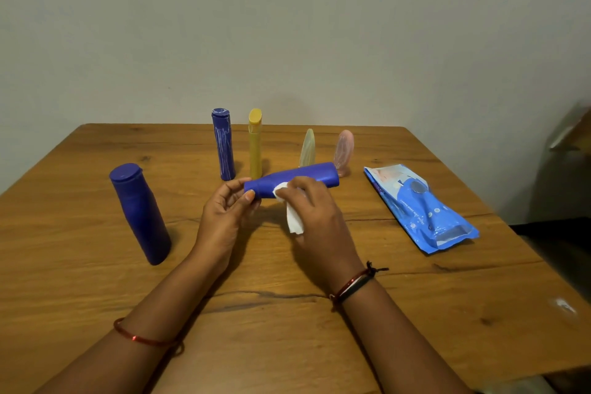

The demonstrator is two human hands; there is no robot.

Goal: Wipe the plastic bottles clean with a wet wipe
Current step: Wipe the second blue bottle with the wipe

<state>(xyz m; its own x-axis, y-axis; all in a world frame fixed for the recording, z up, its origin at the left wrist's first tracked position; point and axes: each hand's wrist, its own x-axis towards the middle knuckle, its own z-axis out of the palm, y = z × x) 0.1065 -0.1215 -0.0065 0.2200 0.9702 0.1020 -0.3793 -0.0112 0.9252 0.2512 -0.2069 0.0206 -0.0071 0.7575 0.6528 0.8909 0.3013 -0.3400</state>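
A blue plastic bottle is held sideways above the middle of the wooden table. My left hand grips its cap end. My right hand presses a white wet wipe against the bottle's side. Another blue bottle stands upright at the left. Behind, in a row, stand a blue bottle with white streaks, a yellow bottle, a pale yellow-green bottle and a pale pink bottle.
A blue pack of wet wipes lies flat on the table at the right. A plain wall rises behind the far table edge. Something dark and blurred sits past the table's right edge.
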